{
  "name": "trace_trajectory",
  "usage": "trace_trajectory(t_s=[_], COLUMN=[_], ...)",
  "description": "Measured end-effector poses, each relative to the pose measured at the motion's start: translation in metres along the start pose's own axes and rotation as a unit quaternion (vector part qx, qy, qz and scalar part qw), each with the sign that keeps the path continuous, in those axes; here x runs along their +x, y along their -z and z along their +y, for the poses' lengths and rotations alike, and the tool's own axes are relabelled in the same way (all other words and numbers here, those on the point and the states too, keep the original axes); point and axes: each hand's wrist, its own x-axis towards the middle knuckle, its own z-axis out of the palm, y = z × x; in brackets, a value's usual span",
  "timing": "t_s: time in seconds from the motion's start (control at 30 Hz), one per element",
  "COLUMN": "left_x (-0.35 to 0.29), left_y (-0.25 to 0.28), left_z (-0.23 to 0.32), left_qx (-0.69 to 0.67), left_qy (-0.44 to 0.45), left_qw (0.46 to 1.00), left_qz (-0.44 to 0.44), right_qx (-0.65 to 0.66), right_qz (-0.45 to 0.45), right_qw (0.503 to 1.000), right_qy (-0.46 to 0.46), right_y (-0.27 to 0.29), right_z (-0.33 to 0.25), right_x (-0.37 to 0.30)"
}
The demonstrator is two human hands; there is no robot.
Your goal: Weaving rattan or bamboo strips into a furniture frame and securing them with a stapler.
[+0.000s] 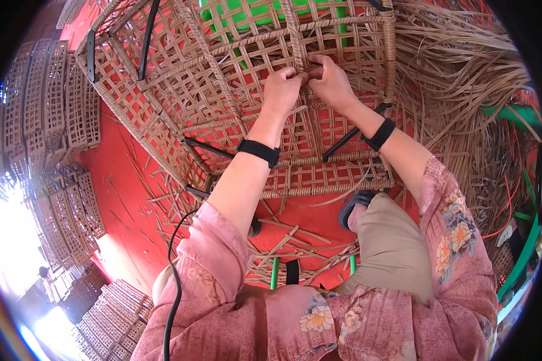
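A large open-weave basket frame [180, 90] of brown strips lies in front of me, its rim and ribs wrapped in cord-like strands. Both of my hands meet at one wrapped rib near its middle. My left hand [283, 90] has its thumb and fingers pinched together against the rib. Beside it, my right hand [331, 82] curls its fingers onto the same spot, index finger bent over the rib. Whatever thin strand lies between the fingertips is too small to make out. Black metal bars [208, 147] are fixed to the frame.
Long loose strips [464, 60] heap up at the right. Stacks of woven panels [48, 102] stand at the left. Strip scraps [289, 237] litter the red floor [117, 186]. A green plastic stool [253, 13] shows behind the weave. A black cable [173, 271] runs along my left arm.
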Motion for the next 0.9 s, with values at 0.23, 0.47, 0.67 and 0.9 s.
trace_trajectory(t_s=[0.23, 0.47, 0.67, 0.9], left_x=[-0.009, -0.021, -0.065, -0.218], left_y=[0.012, 0.023, 0.025, 0.001], left_z=[-0.018, -0.007, 0.060, 0.135], left_qx=[-0.055, 0.143, 0.444, 0.368], left_qy=[-0.063, -0.099, -0.079, -0.192], left_qw=[0.995, 0.983, 0.862, 0.639], left_qz=[-0.055, -0.057, -0.230, -0.647], right_qx=[0.278, 0.317, 0.034, -0.125], right_qz=[-0.097, -0.096, -0.069, -0.071], right_qw=[0.943, 0.927, 0.993, 0.990], right_qy=[-0.153, -0.177, -0.093, -0.002], right_y=[-0.002, 0.001, 0.001, -0.006], right_z=[0.004, 0.006, -0.008, -0.010], right_x=[-0.003, -0.002, -0.001, -0.007])
